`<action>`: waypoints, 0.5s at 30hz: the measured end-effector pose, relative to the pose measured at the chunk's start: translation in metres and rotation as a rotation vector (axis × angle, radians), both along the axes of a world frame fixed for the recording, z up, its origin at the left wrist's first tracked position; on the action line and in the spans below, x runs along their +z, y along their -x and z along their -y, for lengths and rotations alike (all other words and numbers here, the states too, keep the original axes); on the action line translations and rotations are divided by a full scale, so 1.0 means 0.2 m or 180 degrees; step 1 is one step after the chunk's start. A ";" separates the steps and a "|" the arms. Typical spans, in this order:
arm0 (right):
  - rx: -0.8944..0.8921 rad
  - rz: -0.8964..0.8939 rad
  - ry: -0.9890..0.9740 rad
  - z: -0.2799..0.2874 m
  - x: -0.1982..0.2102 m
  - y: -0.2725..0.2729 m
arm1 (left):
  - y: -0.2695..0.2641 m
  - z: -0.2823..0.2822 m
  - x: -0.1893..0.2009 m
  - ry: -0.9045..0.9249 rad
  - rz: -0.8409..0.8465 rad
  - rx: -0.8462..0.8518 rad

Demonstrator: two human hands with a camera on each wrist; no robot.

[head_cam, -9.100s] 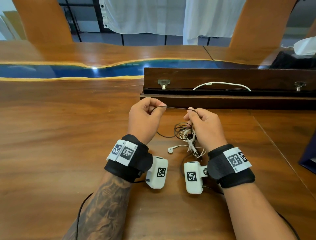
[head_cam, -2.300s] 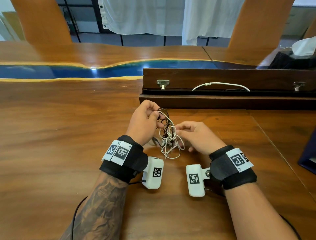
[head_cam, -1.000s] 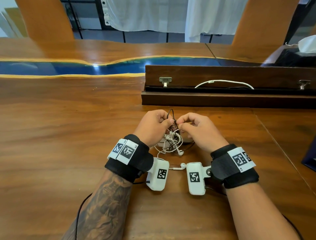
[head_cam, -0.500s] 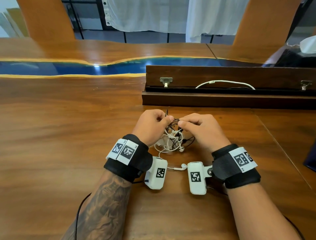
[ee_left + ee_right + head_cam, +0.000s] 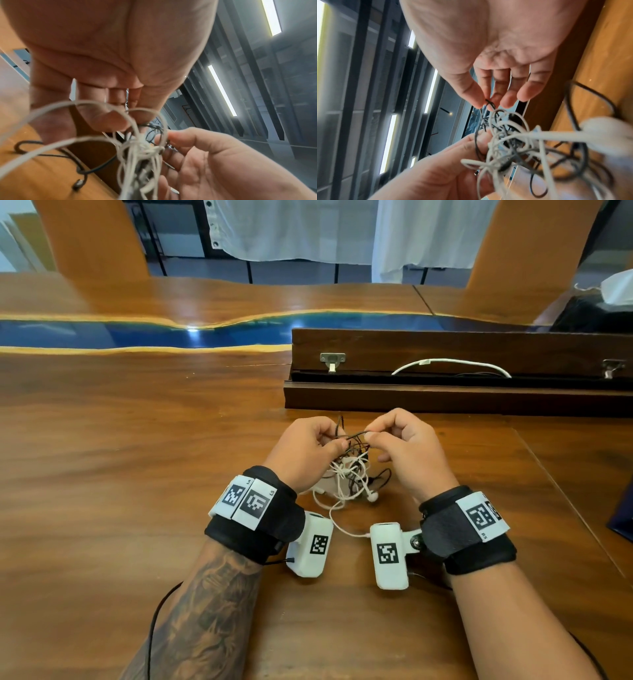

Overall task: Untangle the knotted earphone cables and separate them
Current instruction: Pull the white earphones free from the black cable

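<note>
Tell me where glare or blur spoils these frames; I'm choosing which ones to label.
Head view: sharp overall, one glare spot on the table's blue strip, edges bowed by the wide lens. Left wrist view: the near white cable is blurred, ceiling lights blown out, the right hand soft. Right wrist view: the near white cable and an earbud are out of focus, while the right hand's fingertips pinching the black cable stay fairly clear.

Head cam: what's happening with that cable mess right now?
A person is picking apart a tangle of two earphones, one white, one black, just above the wooden table. The right hand pinches a black strand between thumb and forefinger at the top of the knot, and the left hand has its grip on the bundle beside it. The cables are not yet separated: white and black loops are wound together, and a white earbud hangs at the tangle's lower edge.
</note>
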State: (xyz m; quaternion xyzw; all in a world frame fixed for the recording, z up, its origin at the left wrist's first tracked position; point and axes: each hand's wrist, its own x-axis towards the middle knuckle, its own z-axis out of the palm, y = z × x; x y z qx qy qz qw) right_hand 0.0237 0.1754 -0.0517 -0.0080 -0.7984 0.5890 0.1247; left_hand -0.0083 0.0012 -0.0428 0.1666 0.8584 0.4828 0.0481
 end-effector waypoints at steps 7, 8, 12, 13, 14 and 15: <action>-0.0308 0.0012 0.0703 0.02 0.02 0.00 | 0.00 0.02 0.01 0.0102 -0.0134 0.0227; -0.0318 0.0033 0.0734 0.02 0.03 0.00 | 0.00 0.02 0.01 0.0115 -0.0150 0.0277; -0.0182 0.0026 0.0310 0.02 0.02 -0.01 | 0.02 0.04 0.02 0.0132 -0.0319 0.0605; -0.0208 -0.0048 0.0201 0.02 0.02 0.00 | 0.02 0.03 0.02 0.0129 -0.0399 0.0658; -0.0262 -0.0133 0.0161 0.02 0.01 0.00 | 0.02 0.03 0.02 0.0096 -0.0446 0.0687; -0.0317 -0.0177 0.0183 0.02 0.01 0.00 | 0.02 0.02 0.02 0.0035 -0.0442 0.0696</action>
